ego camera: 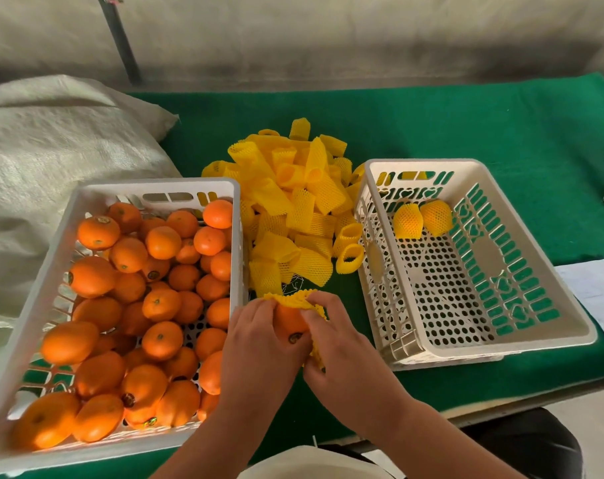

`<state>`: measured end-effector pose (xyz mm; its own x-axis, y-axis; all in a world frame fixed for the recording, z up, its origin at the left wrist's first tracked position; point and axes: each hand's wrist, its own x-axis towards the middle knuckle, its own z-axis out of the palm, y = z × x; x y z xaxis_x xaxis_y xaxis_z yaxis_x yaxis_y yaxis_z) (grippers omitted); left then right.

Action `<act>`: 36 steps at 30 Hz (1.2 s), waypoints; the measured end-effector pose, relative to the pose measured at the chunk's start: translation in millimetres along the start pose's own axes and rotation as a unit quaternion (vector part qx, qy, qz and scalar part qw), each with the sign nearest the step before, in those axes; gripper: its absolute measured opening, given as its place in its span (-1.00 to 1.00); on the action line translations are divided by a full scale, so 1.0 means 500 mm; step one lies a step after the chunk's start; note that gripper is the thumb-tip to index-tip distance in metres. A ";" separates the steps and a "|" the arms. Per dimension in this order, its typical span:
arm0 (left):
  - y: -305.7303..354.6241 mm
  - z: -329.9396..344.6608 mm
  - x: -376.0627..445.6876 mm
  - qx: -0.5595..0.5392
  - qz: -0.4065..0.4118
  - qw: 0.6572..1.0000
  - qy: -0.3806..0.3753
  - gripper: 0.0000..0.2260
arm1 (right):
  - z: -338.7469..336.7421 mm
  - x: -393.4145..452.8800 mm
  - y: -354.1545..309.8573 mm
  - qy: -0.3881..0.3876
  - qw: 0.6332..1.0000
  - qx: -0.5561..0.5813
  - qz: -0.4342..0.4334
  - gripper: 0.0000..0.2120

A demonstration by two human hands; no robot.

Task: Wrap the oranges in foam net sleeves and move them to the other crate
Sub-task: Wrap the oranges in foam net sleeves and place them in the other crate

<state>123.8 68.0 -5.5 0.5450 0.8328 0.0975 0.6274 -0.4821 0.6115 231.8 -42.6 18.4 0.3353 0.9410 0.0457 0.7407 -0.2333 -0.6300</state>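
Between the two crates, my left hand [259, 344] and my right hand [338, 344] hold one orange [291, 323] together. A yellow foam net sleeve [302, 299] is stretched over the orange's far side, and both hands' fingers curl around its edge. The white crate [45, 299] on the left is full of several bare oranges [162, 302]. In the cream crate [535, 271] on the right, two wrapped oranges [423, 219] lie at the far end. A pile of yellow sleeves [293, 209] lies on the green cloth between the crates.
A large grey woven sack [51, 150] lies at the back left, beside the full crate. Papers [597, 292] lie on the green table cloth [500, 126] at the right edge. A dark metal pole [121, 39] stands behind the table.
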 end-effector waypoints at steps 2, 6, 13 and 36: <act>-0.015 -0.002 0.003 0.016 0.027 0.999 0.024 -0.44 | -0.013 -0.001 0.002 0.001 1.000 0.023 -0.009 -0.50; -0.033 -0.017 0.005 -0.048 0.019 0.999 -0.011 -0.34 | -0.033 -0.010 0.004 0.086 0.985 0.146 0.026 -0.77; -0.021 -0.006 -0.014 -0.049 0.069 0.996 -0.039 -0.30 | -0.018 0.026 0.001 -0.002 0.950 0.257 0.179 0.09; 0.014 -0.038 0.081 -0.581 -0.297 0.654 -0.382 -0.50 | -0.052 0.060 0.034 -0.020 0.993 0.087 0.080 0.02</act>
<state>139.8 103.8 17.5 0.7948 0.1870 -0.5773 0.2489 0.7672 0.5912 269.6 -24.5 29.2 0.4147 0.9051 -0.0935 0.5673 -0.3375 -0.7511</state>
